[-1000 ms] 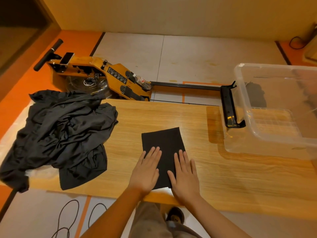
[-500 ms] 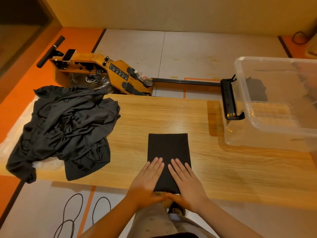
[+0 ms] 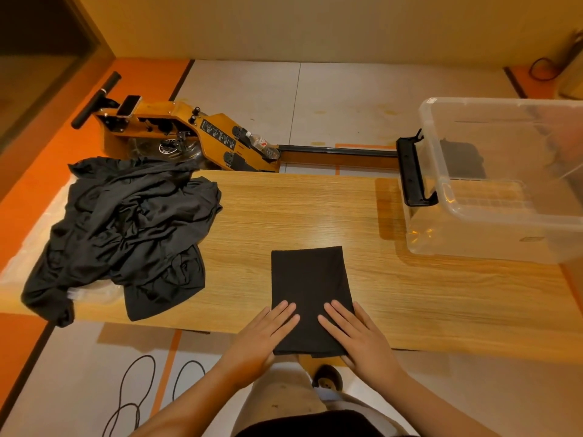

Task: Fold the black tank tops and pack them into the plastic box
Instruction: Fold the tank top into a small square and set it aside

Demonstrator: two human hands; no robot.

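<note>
Okay, left hand (image 3: 268, 335) and right hand (image 3: 359, 339) flat, gripping nothing, on top's (image 3: 310, 285) 6 o'clock end; box (image 3: 489, 241) at 2 o'clock, right nearer.

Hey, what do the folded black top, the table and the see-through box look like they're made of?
The folded black top looks like matte knit fabric, likely ribbed: faint lengthwise lines, no shine. The table is wood or wood-look laminate, can't tell which: fine straight grain, slight sheen. The box is clear glossy plastic: the tabletop shows through its walls.
</note>
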